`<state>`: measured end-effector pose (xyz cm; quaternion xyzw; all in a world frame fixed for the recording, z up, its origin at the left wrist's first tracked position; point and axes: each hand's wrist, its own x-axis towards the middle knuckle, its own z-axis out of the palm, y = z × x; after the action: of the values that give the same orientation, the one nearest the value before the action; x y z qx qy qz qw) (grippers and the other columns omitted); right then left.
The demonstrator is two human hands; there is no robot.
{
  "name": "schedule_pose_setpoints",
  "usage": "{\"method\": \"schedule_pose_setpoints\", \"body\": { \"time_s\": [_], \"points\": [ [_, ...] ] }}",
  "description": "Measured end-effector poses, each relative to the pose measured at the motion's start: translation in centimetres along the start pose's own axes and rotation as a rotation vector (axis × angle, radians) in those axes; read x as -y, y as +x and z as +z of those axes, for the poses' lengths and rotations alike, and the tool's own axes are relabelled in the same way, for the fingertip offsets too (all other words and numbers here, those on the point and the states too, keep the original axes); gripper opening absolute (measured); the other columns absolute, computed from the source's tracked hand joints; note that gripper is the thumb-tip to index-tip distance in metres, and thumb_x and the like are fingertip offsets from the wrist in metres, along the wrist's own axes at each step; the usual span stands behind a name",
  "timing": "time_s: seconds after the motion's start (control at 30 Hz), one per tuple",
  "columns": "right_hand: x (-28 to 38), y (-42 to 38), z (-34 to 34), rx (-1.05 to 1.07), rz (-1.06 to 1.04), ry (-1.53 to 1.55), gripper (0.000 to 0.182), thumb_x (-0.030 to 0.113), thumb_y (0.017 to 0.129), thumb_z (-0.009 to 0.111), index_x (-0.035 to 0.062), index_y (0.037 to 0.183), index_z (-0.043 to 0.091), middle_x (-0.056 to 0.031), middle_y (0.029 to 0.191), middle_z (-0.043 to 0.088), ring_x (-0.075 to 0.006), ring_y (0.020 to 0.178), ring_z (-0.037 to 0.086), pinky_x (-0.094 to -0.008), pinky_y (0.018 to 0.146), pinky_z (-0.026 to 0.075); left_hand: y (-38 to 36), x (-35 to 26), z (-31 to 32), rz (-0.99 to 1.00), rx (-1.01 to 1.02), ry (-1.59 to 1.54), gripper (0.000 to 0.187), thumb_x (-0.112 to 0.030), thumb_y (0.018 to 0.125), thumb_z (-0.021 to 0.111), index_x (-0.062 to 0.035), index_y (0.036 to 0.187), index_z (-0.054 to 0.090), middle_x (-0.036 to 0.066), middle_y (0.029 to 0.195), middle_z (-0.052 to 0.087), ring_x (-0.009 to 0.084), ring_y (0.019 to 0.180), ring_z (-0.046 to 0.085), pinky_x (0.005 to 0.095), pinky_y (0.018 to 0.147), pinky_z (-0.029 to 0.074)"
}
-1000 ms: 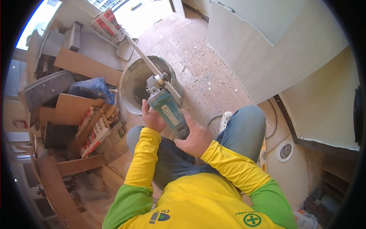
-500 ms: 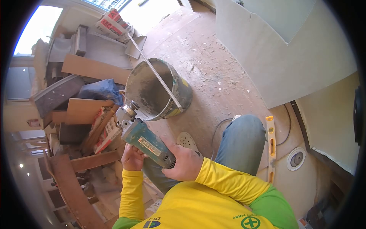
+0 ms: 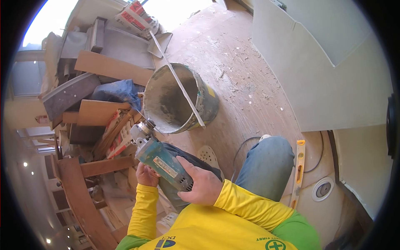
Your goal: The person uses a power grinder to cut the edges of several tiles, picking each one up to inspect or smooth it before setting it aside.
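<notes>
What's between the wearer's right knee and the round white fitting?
In the head view, a spirit level lies between the right knee and round white fitting.

A strip [image 3: 177, 79] lies across the bucket [image 3: 211, 99], beyond the grinder [image 3: 162, 163], with boards [image 3: 101, 112] left and a spirit level [image 3: 297, 186] right.

Probably a renovation site, debris-strewn floor [image 3: 233, 71], caked bucket [image 3: 211, 105], piled boards [image 3: 112, 69]

Teal power tool [image 3: 160, 159], yellow-and-green sleeves [image 3: 254, 203], blue jeans [image 3: 268, 166], grey bucket [image 3: 210, 107]
</notes>
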<state>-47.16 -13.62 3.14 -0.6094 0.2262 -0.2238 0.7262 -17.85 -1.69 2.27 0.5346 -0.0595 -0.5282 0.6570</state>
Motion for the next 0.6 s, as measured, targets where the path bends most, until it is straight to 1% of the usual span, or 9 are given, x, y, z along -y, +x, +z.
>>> {"method": "schedule_pose_setpoints", "body": {
  "time_s": [0.03, 0.1, 0.23, 0.3, 0.43, 0.5, 0.6],
  "points": [
    [0.0, 0.1, -0.1, 0.007, 0.002, 0.013, 0.098, 0.025, 0.076, 0.079, 0.0025, 0.158, 0.03, -0.0321, 0.123, 0.064, -0.0443, 0.111, 0.066, -0.0413, 0.1, 0.052, 0.2, 0.0, 0.1, 0.01, -0.005, -0.006, 0.042, -0.036, 0.106, 0.049, -0.0047, 0.131, 0.059, 0.014, 0.112, 0.075, 0.0281, 0.083, 0.075, 0.0378, 0.062, 0.063],
    [0.0, 0.3, -0.2, 0.027, 0.003, 0.02, 0.099, 0.025, 0.076, 0.079, 0.0025, 0.159, 0.03, -0.032, 0.124, 0.064, -0.0441, 0.112, 0.066, -0.041, 0.1, 0.052, 0.4, -0.1, 0.0, -0.047, 0.144, -0.117, 0.046, -0.029, 0.102, 0.058, 0.0003, 0.138, 0.057, 0.017, 0.137, 0.065, 0.034, 0.124, 0.064, 0.0506, 0.107, 0.053],
    [0.0, 0.9, -0.5, 0.055, 0.006, 0.031, 0.1, 0.026, 0.077, 0.079, 0.0026, 0.159, 0.028, -0.0319, 0.126, 0.064, -0.0437, 0.116, 0.065, -0.04, 0.104, 0.05, 0.7, 0.4, -0.1, 0.028, 0.065, -0.109, 0.046, -0.028, 0.101, 0.06, 0.0004, 0.138, 0.057, 0.017, 0.136, 0.066, 0.0342, 0.122, 0.066, 0.0501, 0.106, 0.053],
    [0.0, 1.1, -0.6, 0.071, 0.008, 0.023, 0.1, 0.026, 0.077, 0.079, 0.0027, 0.16, 0.028, -0.0318, 0.127, 0.063, -0.0434, 0.117, 0.065, -0.0398, 0.104, 0.05, 0.6, 0.4, 0.3, 0.021, 0.019, -0.088, 0.046, -0.027, 0.101, 0.061, 0.0003, 0.137, 0.058, 0.017, 0.135, 0.066, 0.0345, 0.119, 0.067, 0.0498, 0.105, 0.054],
    [0.3, 1.7, -0.9, 0.119, 0.05, 0.048, 0.101, 0.027, 0.078, 0.079, 0.0035, 0.16, 0.025, -0.0313, 0.128, 0.063, -0.043, 0.119, 0.064, -0.0398, 0.106, 0.048, 0.6, 0.3, -0.4, 0.02, 0.001, -0.092, 0.046, -0.027, 0.101, 0.06, -0.0001, 0.138, 0.058, 0.017, 0.134, 0.067, 0.0342, 0.118, 0.068, 0.0495, 0.104, 0.054],
    [0.5, 2.0, -1.0, 0.141, 0.067, 0.049, 0.101, 0.027, 0.078, 0.079, 0.0038, 0.161, 0.025, -0.031, 0.129, 0.063, -0.043, 0.119, 0.064, -0.04, 0.106, 0.048, 0.6, 0.2, -1.0, -0.02, 0.002, -0.096, 0.045, -0.028, 0.102, 0.059, -0.0006, 0.137, 0.058, 0.017, 0.132, 0.067, 0.0336, 0.118, 0.067, 0.0491, 0.104, 0.055],
    [0.2, 2.0, -0.7, 0.15, 0.061, 0.072, 0.101, 0.027, 0.079, 0.079, 0.0043, 0.161, 0.024, -0.0307, 0.129, 0.063, -0.0437, 0.12, 0.064, -0.0401, 0.107, 0.048, 0.4, 0.3, -1.6, -0.014, -0.019, -0.078, 0.046, -0.029, 0.103, 0.056, -0.0008, 0.139, 0.057, 0.017, 0.132, 0.067, 0.0328, 0.117, 0.068, 0.0479, 0.103, 0.055]
  ]
}}
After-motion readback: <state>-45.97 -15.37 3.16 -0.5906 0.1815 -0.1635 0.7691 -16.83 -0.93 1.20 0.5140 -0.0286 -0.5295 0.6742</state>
